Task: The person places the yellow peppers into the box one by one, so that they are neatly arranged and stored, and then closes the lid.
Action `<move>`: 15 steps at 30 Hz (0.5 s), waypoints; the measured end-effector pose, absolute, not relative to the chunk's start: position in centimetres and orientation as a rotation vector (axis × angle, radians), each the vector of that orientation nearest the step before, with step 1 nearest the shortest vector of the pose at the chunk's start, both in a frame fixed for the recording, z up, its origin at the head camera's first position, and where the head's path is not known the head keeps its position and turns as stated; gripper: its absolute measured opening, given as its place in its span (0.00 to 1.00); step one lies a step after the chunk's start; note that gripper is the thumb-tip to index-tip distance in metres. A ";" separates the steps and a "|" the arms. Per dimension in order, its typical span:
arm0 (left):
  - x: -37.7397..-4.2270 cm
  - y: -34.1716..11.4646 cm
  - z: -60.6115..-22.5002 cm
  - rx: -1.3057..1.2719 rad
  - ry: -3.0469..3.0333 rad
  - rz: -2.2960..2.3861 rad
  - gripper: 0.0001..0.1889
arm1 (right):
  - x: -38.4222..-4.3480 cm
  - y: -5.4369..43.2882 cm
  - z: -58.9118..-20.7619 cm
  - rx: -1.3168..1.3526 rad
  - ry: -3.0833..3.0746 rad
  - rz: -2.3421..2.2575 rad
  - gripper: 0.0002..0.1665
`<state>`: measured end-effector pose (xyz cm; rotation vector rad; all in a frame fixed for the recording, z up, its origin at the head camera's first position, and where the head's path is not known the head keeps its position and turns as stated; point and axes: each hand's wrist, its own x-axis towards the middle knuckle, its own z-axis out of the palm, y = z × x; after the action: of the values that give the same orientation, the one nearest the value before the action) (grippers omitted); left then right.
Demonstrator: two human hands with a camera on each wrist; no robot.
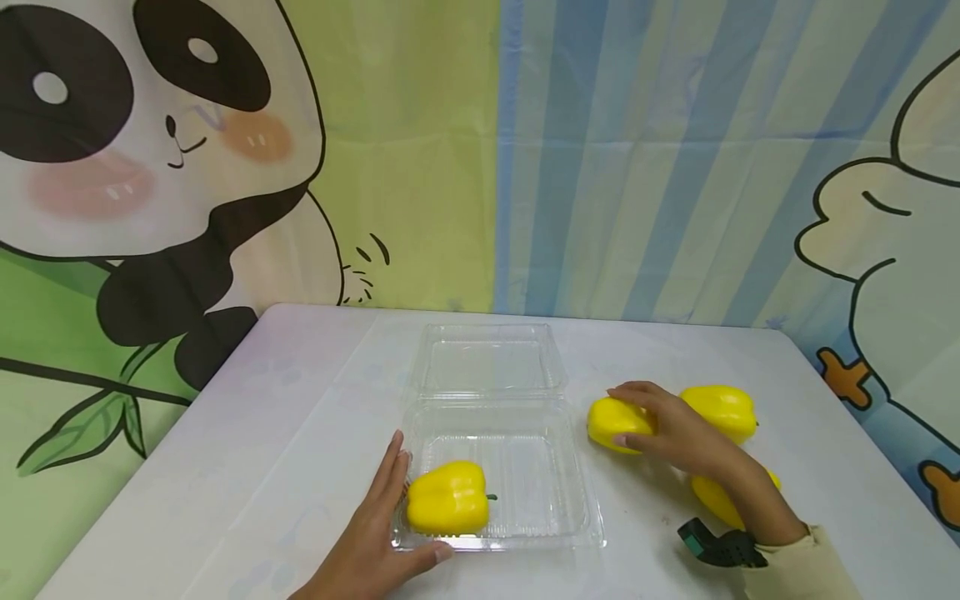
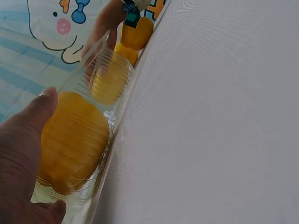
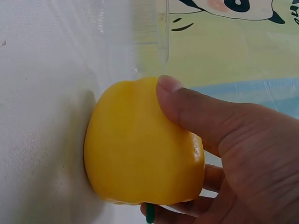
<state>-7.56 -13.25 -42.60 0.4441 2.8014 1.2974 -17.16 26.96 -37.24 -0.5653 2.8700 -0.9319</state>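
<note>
The clear clamshell container [image 1: 528,467] sits on the counter [image 1: 285,433], its lid [image 1: 491,367] folded back behind it. In its near-left corner lies one yellow bell pepper [image 1: 450,498]. Just right of the container, and apart from it, our right hand [image 1: 686,433] has its grip wrapped around a second pepper [image 1: 611,423], thumb on one side and fingers on the other. Two more lie farther right of the container: a rear pepper [image 1: 723,408] and a front pepper [image 1: 716,500], the latter partly hidden by our forearm.

Our left hand [image 1: 367,533] holds nothing; its fingers lie extended along the container's left wall, the thumb by the front edge. We cannot quite tell whether that thumb presses the plastic.

The skin looks glossy, so we do best to keep thumb and fingers opposed around the broad body and leave the stem [image 3: 150,213] free. Any sideways move should clear the container's thin rim, while our left hand steadies the wall lightly, without flexing it.
</note>
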 end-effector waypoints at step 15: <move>-7.5 -13.2 -42.6 0.399 2.796 1.282 0.64 | -17.0 26.7 -36.8 -0.699 2.930 -0.978 0.37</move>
<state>-7.48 -13.21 -42.56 0.3994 2.7957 1.2815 -16.96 26.72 -36.81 -0.6985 2.9305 -0.9782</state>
